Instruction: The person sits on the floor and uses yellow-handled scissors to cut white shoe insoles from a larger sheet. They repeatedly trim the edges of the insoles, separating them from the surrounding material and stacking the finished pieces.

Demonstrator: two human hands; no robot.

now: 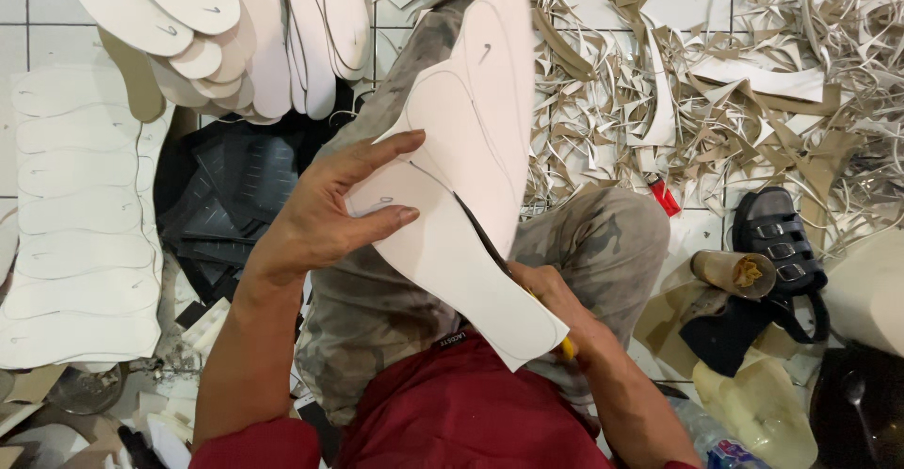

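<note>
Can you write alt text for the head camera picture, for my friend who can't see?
A seated person's left hand holds a white sheet marked with shoe-sole outlines, while the right hand cuts it from underneath. Cut white insoles are piled at upper left, and paper scraps cover the tiled floor at right.

Bright, even light; sharp focus

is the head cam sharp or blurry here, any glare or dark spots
Head view: mostly sharp, the left hand and white sheet crisp under soft, even light; the sheet is bright but its traced lines still show; right hand is mostly hidden behind it; dark patch at the bottom right corner; scraps look slightly stretched toward the edge.
</note>
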